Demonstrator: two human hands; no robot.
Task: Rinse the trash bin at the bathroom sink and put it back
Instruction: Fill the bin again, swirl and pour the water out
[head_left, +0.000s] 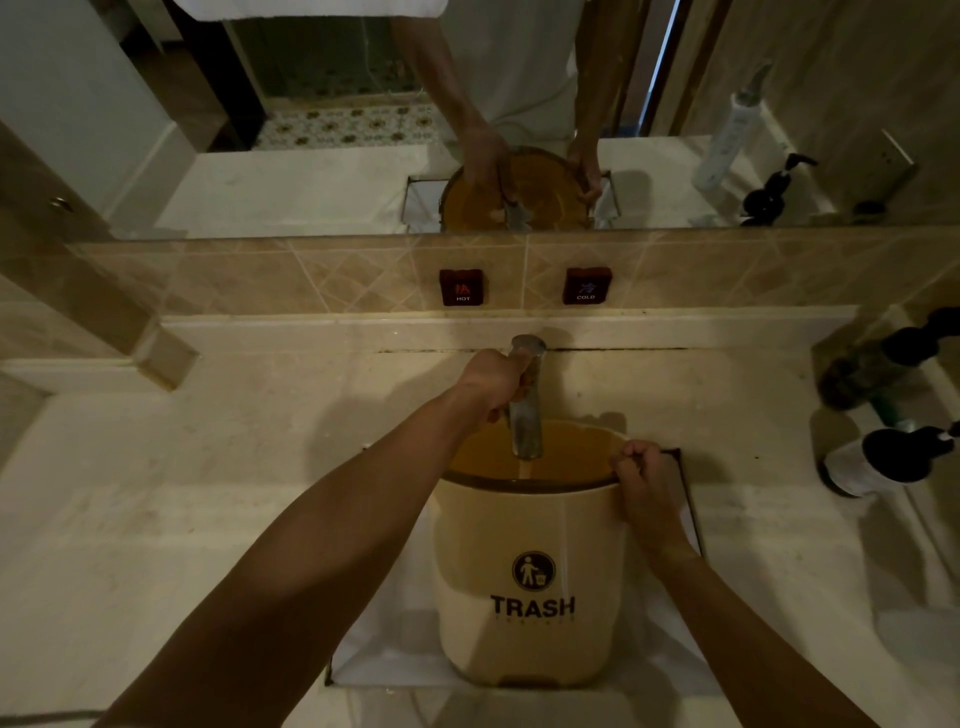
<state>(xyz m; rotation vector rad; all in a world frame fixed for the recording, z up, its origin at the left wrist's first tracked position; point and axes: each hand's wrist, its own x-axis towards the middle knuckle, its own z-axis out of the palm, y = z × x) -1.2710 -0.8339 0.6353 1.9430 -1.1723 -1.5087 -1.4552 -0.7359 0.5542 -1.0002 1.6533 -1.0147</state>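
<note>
A cream trash bin (524, 561) with "TRASH" printed on its front stands upright in the white sink (384, 660). Its open top sits under the metal faucet (525, 415), and a thin stream of water runs from the spout into the bin. My left hand (493, 382) is closed around the faucet near its top. My right hand (641, 478) grips the bin's right rim, fingers curled over the edge.
Red HOT (462, 287) and COLD (587, 286) labels sit on the tiled backsplash below the mirror (311, 130). Dark pump bottles (893, 457) stand on the right of the marble counter (208, 493). A ledge juts in at the left.
</note>
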